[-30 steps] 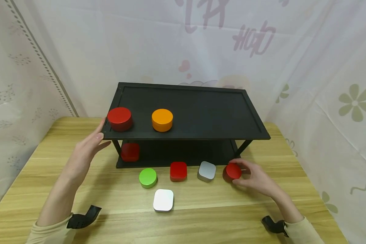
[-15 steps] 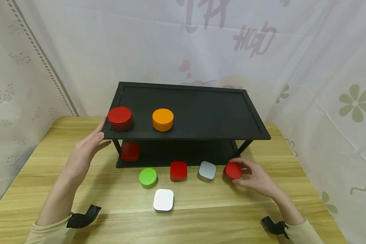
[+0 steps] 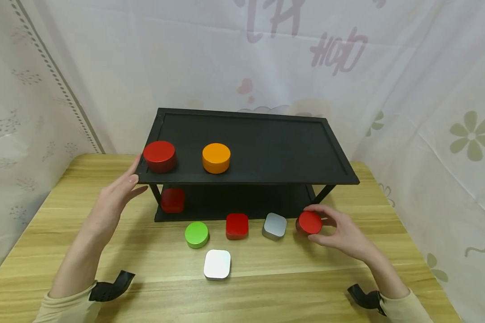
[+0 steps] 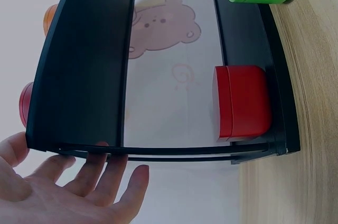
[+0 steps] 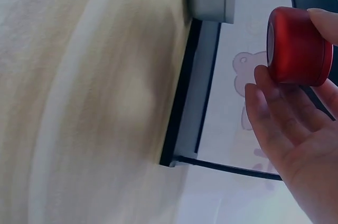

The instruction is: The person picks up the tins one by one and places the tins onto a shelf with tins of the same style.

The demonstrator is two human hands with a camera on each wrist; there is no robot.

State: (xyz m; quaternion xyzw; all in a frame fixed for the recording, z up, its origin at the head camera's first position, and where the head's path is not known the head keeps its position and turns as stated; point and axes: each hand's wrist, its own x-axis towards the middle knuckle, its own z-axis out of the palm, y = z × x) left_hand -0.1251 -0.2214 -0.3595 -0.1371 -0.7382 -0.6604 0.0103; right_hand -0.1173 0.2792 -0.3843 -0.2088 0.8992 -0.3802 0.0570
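My left hand (image 3: 115, 197) holds the left end of a black two-tier shelf (image 3: 258, 148), thumb at the front corner of the top board. In the left wrist view its fingers (image 4: 108, 179) reach around the side rail. At the shelf's right front, my right hand (image 3: 341, 231) pinches a small round red tin (image 3: 309, 222) between thumb and fingers. The right wrist view shows that red tin (image 5: 296, 47) raised off the wood, its base facing the table. Beside it stands a silver square tin (image 3: 274, 225).
On the top board sit a larger round red tin (image 3: 160, 156) and an orange tin (image 3: 216, 158). A square red tin (image 3: 172, 200) is on the lower tier, left. In front, on the wooden table (image 3: 266, 291), are a green tin (image 3: 196, 234), a square red tin (image 3: 237, 226) and a white-topped tin (image 3: 217, 264).
My right hand has raised the small round red tin slightly and tipped it a little. My left hand keeps its place on the shelf.
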